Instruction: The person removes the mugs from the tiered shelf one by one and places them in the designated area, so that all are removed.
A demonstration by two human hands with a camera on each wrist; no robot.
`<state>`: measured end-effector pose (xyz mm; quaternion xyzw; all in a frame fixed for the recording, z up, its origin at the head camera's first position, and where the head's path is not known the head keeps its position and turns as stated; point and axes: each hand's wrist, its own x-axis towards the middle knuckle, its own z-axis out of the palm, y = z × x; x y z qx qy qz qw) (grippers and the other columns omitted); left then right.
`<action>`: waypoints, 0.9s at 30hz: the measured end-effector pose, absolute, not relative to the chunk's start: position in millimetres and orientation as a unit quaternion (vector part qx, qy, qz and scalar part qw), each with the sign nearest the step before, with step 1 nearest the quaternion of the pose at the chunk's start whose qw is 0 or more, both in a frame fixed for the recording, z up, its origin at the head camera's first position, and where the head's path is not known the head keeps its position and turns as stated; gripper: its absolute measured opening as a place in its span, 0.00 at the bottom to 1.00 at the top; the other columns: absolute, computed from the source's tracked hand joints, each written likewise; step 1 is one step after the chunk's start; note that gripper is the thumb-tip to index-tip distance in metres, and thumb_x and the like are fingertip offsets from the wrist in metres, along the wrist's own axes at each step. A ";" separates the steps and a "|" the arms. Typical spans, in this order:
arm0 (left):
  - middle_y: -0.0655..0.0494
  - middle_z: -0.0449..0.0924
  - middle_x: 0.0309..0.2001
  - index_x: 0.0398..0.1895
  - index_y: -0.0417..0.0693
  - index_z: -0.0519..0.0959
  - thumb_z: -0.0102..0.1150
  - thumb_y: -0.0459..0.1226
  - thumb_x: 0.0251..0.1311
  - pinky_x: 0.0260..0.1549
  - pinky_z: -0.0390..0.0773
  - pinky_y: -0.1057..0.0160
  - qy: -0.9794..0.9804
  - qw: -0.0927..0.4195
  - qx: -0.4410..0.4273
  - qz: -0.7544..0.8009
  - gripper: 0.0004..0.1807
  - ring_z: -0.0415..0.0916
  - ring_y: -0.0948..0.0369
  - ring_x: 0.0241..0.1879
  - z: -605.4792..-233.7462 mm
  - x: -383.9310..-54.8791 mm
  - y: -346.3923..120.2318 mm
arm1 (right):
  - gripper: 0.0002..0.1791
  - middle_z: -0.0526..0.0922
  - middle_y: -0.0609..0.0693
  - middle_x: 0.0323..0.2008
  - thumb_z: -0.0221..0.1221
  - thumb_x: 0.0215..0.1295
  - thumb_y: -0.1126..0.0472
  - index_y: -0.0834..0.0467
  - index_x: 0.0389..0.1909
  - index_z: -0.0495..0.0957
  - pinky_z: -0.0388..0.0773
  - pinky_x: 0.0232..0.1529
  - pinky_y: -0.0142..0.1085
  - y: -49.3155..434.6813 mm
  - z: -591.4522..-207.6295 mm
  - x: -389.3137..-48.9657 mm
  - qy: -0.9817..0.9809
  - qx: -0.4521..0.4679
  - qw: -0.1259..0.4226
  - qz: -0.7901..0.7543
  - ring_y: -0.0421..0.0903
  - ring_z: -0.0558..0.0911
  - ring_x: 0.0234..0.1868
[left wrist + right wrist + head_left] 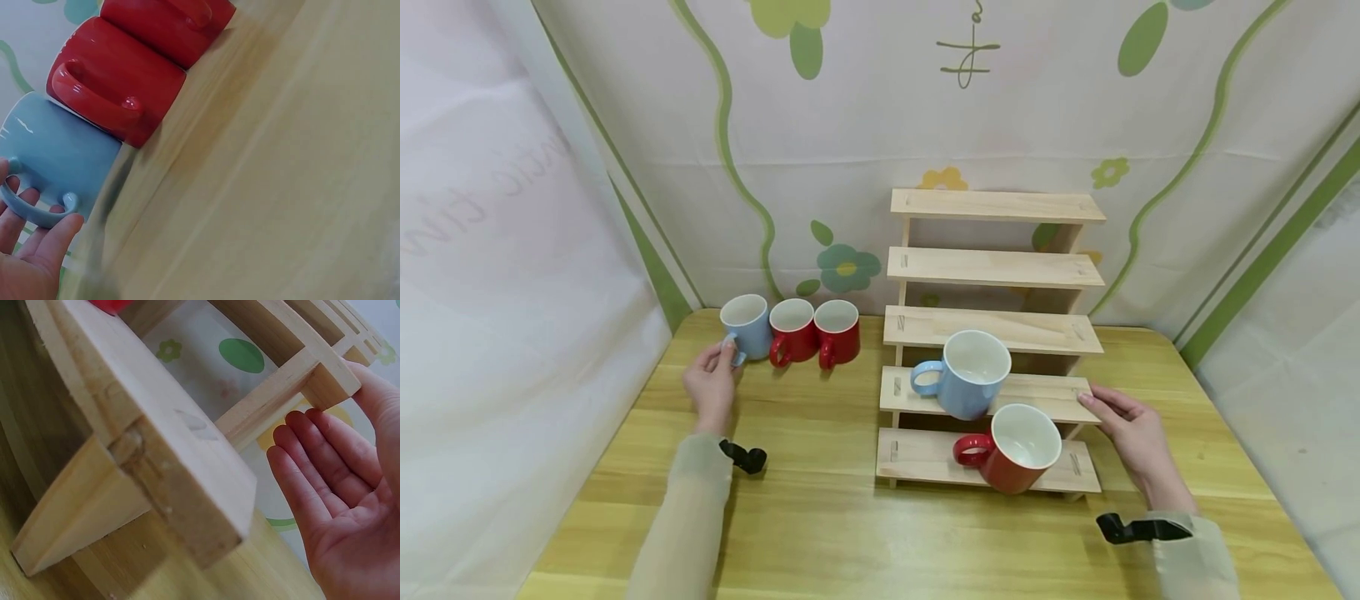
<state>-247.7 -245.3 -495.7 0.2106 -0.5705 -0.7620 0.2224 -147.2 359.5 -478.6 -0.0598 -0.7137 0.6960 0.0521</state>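
Observation:
My left hand (711, 385) holds the handle of a light blue mug (747, 323), standing at the table's back left. In the left wrist view, the thumb lies against the handle and some fingers reach behind it. Two red mugs (792, 327) stand in a row to its right. On the right, a wooden stepped rack (992, 265) carries a light blue mug (967, 390) on its second step and a red mug (1011, 462) on the lowest. My right hand (1138, 437) grips the second step's right end, thumb on top, the other fingers lower.
The wooden table (805, 517) runs beneath everything. A white cloth backdrop (850, 133) with flowers and leaves rises behind the table, with white fabric walls on both sides. The rack's upper steps stand close to the backdrop.

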 end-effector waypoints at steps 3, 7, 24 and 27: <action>0.38 0.80 0.57 0.50 0.37 0.82 0.68 0.39 0.65 0.53 0.80 0.56 -0.567 0.219 0.213 -0.765 0.16 0.80 0.51 0.55 -497.5 -246.9 -245.1 | 0.15 0.84 0.33 0.48 0.67 0.69 0.60 0.53 0.55 0.86 0.80 0.43 0.22 359.7 -479.2 -147.8 -0.715 -0.060 0.053 0.695 0.30 0.81 0.47; 0.37 0.80 0.58 0.50 0.38 0.82 0.67 0.39 0.66 0.53 0.80 0.56 -0.567 0.220 0.214 -0.765 0.15 0.80 0.50 0.55 -500.1 -245.9 -245.0 | 0.15 0.84 0.33 0.47 0.67 0.69 0.60 0.53 0.55 0.86 0.80 0.43 0.22 359.7 -477.9 -148.6 -0.716 -0.067 0.052 0.693 0.30 0.81 0.47; 0.29 0.76 0.59 0.54 0.28 0.78 0.65 0.34 0.68 0.57 0.77 0.51 -0.567 0.219 0.196 -0.769 0.18 0.79 0.49 0.57 -493.0 -243.6 -243.3 | 0.13 0.84 0.33 0.46 0.67 0.69 0.63 0.51 0.53 0.87 0.80 0.42 0.22 359.1 -477.7 -148.1 -0.703 -0.072 0.057 0.705 0.31 0.82 0.46; 0.31 0.77 0.58 0.52 0.29 0.78 0.66 0.34 0.67 0.57 0.77 0.51 -0.558 0.221 0.202 -0.774 0.17 0.79 0.50 0.56 -492.4 -244.8 -242.6 | 0.14 0.84 0.33 0.46 0.67 0.68 0.62 0.51 0.53 0.87 0.80 0.42 0.22 359.2 -478.2 -148.3 -0.705 -0.073 0.057 0.703 0.31 0.81 0.46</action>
